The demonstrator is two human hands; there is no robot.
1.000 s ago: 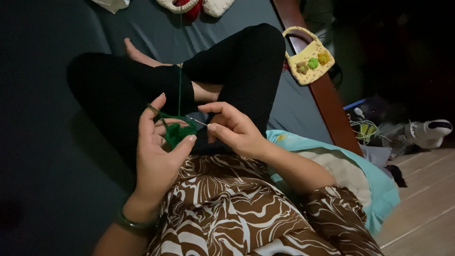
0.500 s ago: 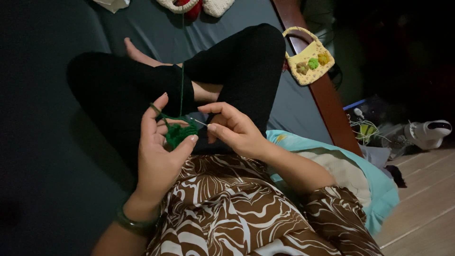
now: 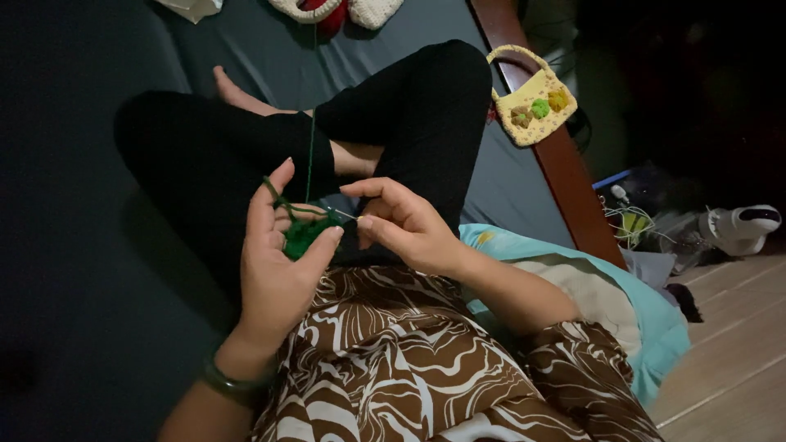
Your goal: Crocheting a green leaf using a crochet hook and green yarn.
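Note:
My left hand holds a small green crochet piece between thumb and fingers, with green yarn looped over the index finger and running up toward the top of the view. My right hand pinches a thin metal crochet hook whose tip enters the green piece. Both hands work above my crossed legs in black trousers. A green bracelet circles my left wrist.
I sit on a dark grey bed sheet. A small yellow crocheted bag hangs by the wooden bed frame. A turquoise cushion lies at my right. White and red crocheted items rest at the top.
The hands stay in place; the fingers and hook shift slightly as stitches are worked in the green piece.

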